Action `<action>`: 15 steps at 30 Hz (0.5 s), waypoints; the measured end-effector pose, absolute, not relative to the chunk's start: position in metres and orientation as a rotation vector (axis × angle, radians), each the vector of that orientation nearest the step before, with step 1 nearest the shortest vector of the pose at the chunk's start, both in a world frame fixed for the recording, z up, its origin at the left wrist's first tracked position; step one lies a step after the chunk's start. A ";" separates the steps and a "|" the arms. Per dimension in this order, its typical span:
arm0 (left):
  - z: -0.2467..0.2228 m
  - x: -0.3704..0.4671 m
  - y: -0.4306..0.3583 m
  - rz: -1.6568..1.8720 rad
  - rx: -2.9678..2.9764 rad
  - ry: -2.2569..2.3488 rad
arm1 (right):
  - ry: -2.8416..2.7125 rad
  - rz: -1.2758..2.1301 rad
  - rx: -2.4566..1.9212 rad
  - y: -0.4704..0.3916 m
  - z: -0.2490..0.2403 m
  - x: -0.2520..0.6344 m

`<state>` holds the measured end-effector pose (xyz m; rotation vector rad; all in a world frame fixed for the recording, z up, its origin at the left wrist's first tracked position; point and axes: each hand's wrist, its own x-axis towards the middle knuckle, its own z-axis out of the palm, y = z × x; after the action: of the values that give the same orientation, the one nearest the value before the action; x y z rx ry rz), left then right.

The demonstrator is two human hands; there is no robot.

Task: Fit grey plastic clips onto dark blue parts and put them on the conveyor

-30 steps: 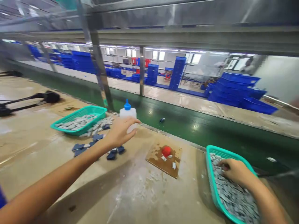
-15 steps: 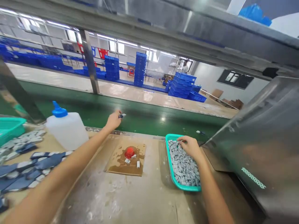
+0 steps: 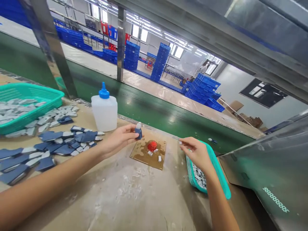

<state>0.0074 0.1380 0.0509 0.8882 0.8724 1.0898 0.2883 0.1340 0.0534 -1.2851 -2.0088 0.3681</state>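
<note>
My left hand [image 3: 117, 139] is closed around a small dark blue plastic piece with a whitish top [image 3: 138, 131], held upright above the left edge of a wet brown board [image 3: 146, 159]. On that board sit a red dome-shaped thing [image 3: 152, 146] and a few small white pieces [image 3: 159, 158]. My right hand [image 3: 197, 154] pinches a tiny white piece [image 3: 180, 142] between thumb and fingertips. It is over the left side of a green basket [image 3: 218, 170] full of small grey-white pieces [image 3: 199, 176], and the forearm hides part of the basket.
A white squeeze bottle with a blue cap [image 3: 104, 110] stands left of the board. Blue-and-white parts [image 3: 55, 141] lie spread on the left, beside another green basket [image 3: 48, 93]. Behind runs a green belt [image 3: 149, 112]; a metal panel [image 3: 271, 166] borders the right.
The view has turned left. My left hand has come back from over the green belt to the board, still holding the blue piece. My right hand has risen from the basket with a tiny white piece.
</note>
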 end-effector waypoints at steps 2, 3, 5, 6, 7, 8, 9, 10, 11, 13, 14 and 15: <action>0.047 0.005 0.142 1.114 0.825 0.846 | -2.132 0.403 -1.192 0.134 0.052 0.254; 0.046 0.005 0.144 1.119 0.797 0.832 | -2.188 0.404 -1.165 0.136 0.049 0.240; 0.044 0.004 0.147 1.112 0.761 0.809 | -2.257 0.393 -1.154 0.142 0.043 0.223; 0.044 0.004 0.148 1.109 0.754 0.800 | -2.273 0.381 -1.166 0.145 0.040 0.218; 0.045 0.004 0.149 1.112 0.751 0.790 | -2.278 0.361 -1.185 0.147 0.038 0.216; 0.046 0.004 0.149 1.121 0.750 0.777 | -2.282 0.339 -1.204 0.149 0.036 0.216; 0.047 0.004 0.149 1.134 0.747 0.762 | -2.291 0.327 -1.217 0.151 0.035 0.217; 0.048 0.003 0.149 1.148 0.744 0.750 | -2.300 0.324 -1.226 0.151 0.034 0.218; 0.050 0.003 0.149 1.160 0.741 0.741 | -2.305 0.327 -1.238 0.151 0.033 0.218; 0.052 0.003 0.149 1.176 0.732 0.732 | -2.304 0.332 -1.276 0.149 0.033 0.219; 0.053 0.003 0.149 1.179 0.730 0.731 | -2.301 0.324 -1.297 0.148 0.032 0.218; 0.054 0.004 0.149 1.175 0.730 0.731 | -2.298 0.307 -1.317 0.146 0.031 0.217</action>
<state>0.0036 0.1487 0.0536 0.7302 0.7307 1.1755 0.2172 0.1464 0.0311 -1.3170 -2.2979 0.3070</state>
